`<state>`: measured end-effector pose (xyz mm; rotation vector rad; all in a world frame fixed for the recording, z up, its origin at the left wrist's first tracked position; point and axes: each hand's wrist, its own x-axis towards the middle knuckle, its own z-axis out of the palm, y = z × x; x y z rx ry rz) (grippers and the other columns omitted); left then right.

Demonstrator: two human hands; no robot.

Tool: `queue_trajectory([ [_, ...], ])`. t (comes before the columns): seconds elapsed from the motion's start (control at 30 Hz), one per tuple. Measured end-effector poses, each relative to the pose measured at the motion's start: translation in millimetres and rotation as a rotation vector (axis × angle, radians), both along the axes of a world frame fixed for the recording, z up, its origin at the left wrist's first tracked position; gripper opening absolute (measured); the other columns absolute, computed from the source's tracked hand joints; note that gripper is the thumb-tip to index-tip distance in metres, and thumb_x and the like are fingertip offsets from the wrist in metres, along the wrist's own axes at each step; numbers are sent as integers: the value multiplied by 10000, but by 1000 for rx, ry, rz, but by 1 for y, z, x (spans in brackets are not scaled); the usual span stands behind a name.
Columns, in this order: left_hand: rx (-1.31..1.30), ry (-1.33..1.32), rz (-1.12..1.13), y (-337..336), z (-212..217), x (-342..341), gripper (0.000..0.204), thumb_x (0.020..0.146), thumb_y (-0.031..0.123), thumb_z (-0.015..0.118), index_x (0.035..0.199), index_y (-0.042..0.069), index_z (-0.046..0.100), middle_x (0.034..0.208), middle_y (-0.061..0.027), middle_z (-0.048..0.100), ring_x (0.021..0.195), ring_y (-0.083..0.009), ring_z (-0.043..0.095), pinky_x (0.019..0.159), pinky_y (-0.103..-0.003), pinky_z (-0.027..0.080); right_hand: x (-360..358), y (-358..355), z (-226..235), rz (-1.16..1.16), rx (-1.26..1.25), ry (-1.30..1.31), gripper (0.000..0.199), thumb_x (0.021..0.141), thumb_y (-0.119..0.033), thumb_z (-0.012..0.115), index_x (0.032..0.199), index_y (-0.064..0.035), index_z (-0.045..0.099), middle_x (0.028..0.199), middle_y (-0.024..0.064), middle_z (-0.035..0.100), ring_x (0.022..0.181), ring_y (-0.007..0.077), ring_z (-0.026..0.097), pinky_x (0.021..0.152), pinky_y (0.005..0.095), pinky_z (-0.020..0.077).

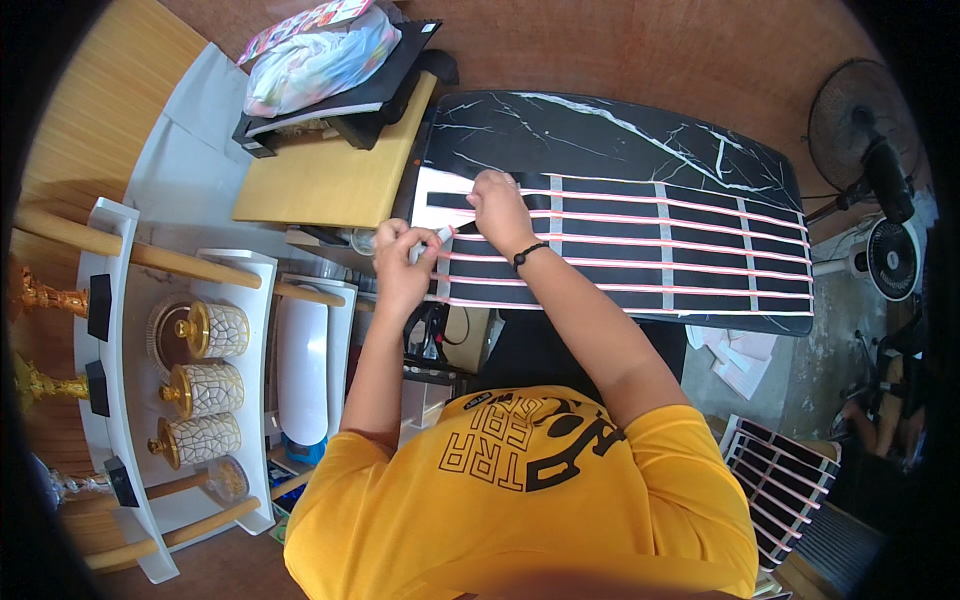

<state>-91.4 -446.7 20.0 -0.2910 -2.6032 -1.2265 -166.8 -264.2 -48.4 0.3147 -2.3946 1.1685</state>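
Five pale pink strips run lengthwise across the black sheet that lies on the black marble-patterned table, crossed by several whitish bands, so in the single head view most of the grid looks already laid down. What seems left, as a judgement, is the sheet's left end, where both hands work and a white margin shows beside the first band. The right hand rests flat, fingers together, pressing on the upper strips near that end; a dark band circles its wrist. The left hand is curled shut around a small white object at the sheet's left edge, just beside the right hand; whether that is a tape roll, a backing scrap or a tool is too small to tell. At lower right a second striped panel leans or lies partly cut off by the person's yellow shirt, so its finish cannot be judged. The shirt and forearms hide the near edge of the table and whatever sits under it. To the left, three white-and-gold lidded jars stand on a white shelf unit, well apart from the work, and a plastic bag lies on a stack near the wooden board. Two fans sit at the far right, bent by the lens.
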Motion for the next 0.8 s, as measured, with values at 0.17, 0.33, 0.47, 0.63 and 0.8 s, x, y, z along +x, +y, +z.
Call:
queue_trajectory([
  [0.17, -226, 124, 132, -10, 2, 5, 106, 789, 167, 805, 876, 208, 761, 1009, -51, 555, 1016, -275, 519, 896, -436, 392, -8, 8, 6, 67, -225, 62, 139, 921, -94, 599, 922, 5, 697, 1139, 176, 638, 1065, 379, 591, 976, 435, 457],
  [0.33, -159, 128, 269, -8, -19, -13, 68, 843, 211, 766, 908, 195, 754, 1011, -59, 574, 1032, -278, 538, 909, -414, 398, 13, 13, 10, 138, -106, 89, 196, 930, -168, 614, 987, -12, 719, 1281, 180, 599, 1199, 376, 528, 1043, 476, 410],
  [0.47, 3, 97, 167, -13, -21, -14, 91, 824, 115, 761, 907, 140, 737, 967, -77, 569, 1022, -275, 536, 925, -408, 400, 29, 6, 5, 36, 189, 23, 166, 894, -209, 672, 892, -48, 713, 1130, 128, 623, 1140, 352, 542, 1034, 462, 412],
  [0.63, 32, 193, 87, -27, 8, 32, 116, 781, 41, 759, 877, 99, 725, 983, -83, 534, 1007, -277, 518, 936, -399, 396, 13, 3, 3, -67, 145, -20, 139, 889, -182, 669, 927, -51, 693, 1031, 123, 617, 1077, 347, 564, 1062, 466, 399],
  [0.8, -107, 134, 185, -35, 9, 43, 126, 791, 89, 780, 906, 95, 729, 992, -83, 536, 1012, -271, 518, 949, -390, 393, 19, 9, 11, 115, -174, 3, 165, 931, -242, 629, 920, -89, 691, 1260, 122, 573, 1247, 356, 500, 1136, 600, 279],
])
